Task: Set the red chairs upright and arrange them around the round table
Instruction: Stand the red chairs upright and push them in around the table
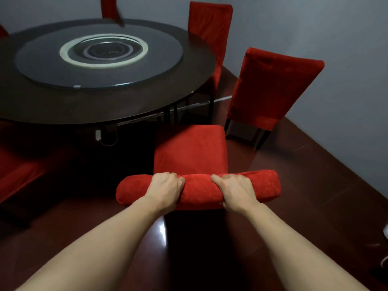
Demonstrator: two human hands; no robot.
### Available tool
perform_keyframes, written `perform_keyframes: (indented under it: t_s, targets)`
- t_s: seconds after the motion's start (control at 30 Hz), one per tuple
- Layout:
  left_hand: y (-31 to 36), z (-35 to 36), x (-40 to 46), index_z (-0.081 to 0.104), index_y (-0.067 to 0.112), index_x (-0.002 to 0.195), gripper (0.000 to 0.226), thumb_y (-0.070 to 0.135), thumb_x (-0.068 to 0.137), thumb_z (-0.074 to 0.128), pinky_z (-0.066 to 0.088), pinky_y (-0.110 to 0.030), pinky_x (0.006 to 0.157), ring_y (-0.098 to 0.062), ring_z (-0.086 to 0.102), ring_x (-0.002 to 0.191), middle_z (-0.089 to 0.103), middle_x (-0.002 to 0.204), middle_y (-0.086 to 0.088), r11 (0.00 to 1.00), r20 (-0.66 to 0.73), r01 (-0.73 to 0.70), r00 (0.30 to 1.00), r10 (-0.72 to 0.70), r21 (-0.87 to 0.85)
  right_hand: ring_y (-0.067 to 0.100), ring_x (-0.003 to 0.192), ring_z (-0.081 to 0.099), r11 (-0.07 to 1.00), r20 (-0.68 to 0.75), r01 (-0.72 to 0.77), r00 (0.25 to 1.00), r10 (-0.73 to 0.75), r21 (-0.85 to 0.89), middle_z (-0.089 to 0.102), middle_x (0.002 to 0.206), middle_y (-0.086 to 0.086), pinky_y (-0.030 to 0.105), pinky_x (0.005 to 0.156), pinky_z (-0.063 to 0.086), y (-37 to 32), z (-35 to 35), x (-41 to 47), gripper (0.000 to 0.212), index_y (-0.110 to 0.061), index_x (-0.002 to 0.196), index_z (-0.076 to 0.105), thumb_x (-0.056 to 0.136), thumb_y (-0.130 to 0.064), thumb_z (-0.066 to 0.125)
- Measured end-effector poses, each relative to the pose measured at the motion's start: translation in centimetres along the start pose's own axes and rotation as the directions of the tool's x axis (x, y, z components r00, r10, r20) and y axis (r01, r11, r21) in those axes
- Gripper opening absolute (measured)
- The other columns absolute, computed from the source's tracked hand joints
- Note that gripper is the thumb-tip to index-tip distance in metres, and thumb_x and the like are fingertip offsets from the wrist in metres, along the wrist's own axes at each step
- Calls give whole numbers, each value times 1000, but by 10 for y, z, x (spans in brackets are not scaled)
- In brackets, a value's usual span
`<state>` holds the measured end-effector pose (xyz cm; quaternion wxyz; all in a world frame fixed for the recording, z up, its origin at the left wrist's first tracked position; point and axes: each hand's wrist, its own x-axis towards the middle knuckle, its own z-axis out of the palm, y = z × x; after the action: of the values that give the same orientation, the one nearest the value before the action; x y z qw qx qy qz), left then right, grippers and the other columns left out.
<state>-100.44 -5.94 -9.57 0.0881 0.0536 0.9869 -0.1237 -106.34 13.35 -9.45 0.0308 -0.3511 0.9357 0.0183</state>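
Chair (190, 152) stands upright beside the worktop (109, 106), seat facing it. Left hand (165, 189) and right hand (236, 190) each curl their grip over the backrest top. Advice: push evenly, squarely; leave a gap like neighbouring chair (270, 89).

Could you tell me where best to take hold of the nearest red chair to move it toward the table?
Grip the nearest red chair by its backrest's padded top edge, from behind, as the left hand and right hand do; it is upright and that edge faces you.
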Motion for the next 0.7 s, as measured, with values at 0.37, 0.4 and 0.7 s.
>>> perform_keyframes:
  t_s: [0.37, 0.4, 0.7]
  targets:
    - [-3, 18, -45, 54, 19, 105, 27, 21, 78, 58, 47, -33, 75, -24, 61, 97, 62, 103, -2, 997, -6, -68, 998, 68, -20, 27, 99, 59, 998, -6, -54, 999, 54, 15, 63, 105, 3, 32, 75, 40, -46, 12, -45, 46, -24, 118, 48, 76, -13, 63]
    - [-4, 20, -49, 54, 19, 105, 27, 21, 79, 57, 47, -32, 75, -24, 61, 97, 62, 104, -1, 997, -1, -77, 997, 77, -12, 27, 99, 59, 998, -1, -56, 998, 56, 17, 64, 105, 3, 33, 75, 41, -50, 13, -48, 46, -24, 118, 48, 76, -13, 63]
    - [-11, 15, -45, 54, 21, 106, 28, 22, 79, 59, 47, -33, 80, -22, 60, 101, 61, 107, 1, 1000, 13, -18, 1000, 18, -1, 27, 101, 59, 997, -6, -67, 998, 67, 42, 64, 107, 3, 32, 67, 32, -53, 10, -38, 47, -25, 119, 45, 78, -17, 66]
